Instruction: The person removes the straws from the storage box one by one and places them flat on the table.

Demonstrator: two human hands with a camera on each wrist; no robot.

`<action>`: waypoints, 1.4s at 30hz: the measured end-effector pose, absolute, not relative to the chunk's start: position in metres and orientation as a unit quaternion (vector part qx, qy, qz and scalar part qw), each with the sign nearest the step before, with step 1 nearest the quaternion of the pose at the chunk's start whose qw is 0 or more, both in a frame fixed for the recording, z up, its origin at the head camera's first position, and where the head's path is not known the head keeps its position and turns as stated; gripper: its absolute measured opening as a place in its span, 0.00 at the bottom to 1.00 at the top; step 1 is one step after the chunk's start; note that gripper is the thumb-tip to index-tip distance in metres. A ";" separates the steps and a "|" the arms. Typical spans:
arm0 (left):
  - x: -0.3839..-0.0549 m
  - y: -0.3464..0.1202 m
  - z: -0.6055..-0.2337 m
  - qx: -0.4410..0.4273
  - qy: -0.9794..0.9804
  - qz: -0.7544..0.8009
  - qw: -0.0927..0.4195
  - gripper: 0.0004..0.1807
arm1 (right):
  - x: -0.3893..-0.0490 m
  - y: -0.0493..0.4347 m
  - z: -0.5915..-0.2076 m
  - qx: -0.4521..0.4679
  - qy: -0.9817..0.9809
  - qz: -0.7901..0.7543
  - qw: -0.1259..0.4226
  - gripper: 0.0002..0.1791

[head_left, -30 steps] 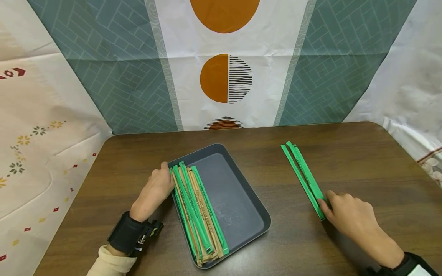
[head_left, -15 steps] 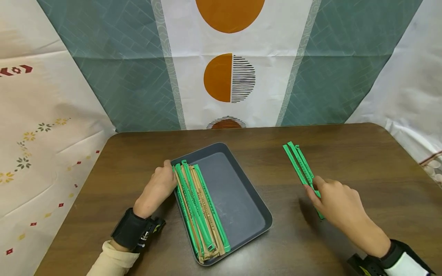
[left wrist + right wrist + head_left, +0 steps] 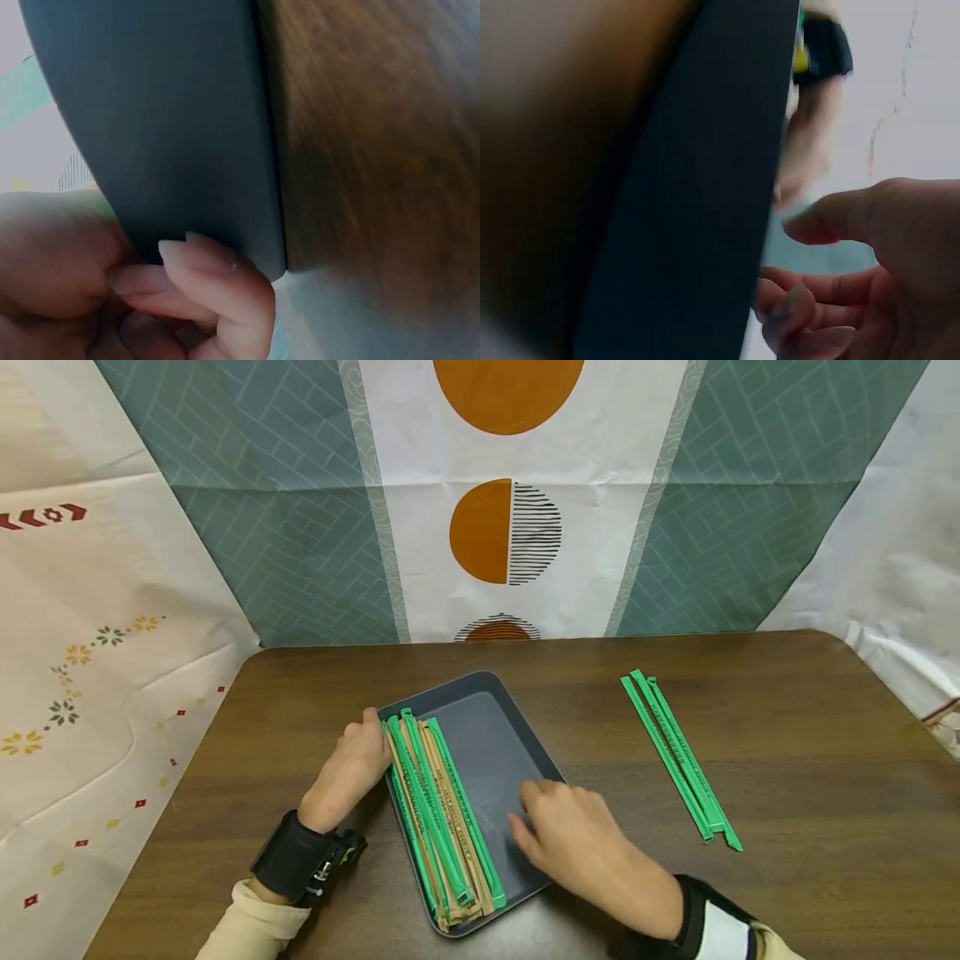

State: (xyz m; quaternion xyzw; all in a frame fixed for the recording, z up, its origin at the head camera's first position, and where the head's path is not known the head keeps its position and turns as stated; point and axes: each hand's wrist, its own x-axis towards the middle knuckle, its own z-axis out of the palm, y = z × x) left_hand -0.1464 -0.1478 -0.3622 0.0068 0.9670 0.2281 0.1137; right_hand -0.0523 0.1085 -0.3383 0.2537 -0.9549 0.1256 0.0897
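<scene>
My left hand [image 3: 352, 768] grips the dark grey tray [image 3: 517, 727] at its upper left corner; in the left wrist view its curled fingers [image 3: 217, 277] touch the tray's outer wall. Along the tray's left side lies a bundle of long, thin paper-wrapped sticks [image 3: 438, 818], some green and some tan, with small dark print. My right hand [image 3: 573, 839] is over the tray's right part, with nothing in its grasp. Its thumb stands apart from the loosely bent fingers, also in the right wrist view. Several green paper-wrapped sticks [image 3: 678, 760] lie side by side on the table to the right.
The brown wooden table [image 3: 825, 735] has rounded back corners. Behind it hangs a patterned cloth [image 3: 292, 510] in green and white with orange circles. Pale cloths flank it on both sides. The tray sits at a slant, its raised rim all round.
My right hand has left the green sticks at the right and moved left over the tray. Those sticks stay on the table. My left hand keeps its place at the tray corner.
</scene>
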 end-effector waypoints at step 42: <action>-0.145 -0.148 -0.365 0.019 0.969 0.232 0.082 0.16 | -0.045 0.067 -0.361 0.249 -0.966 0.061 0.023 0.18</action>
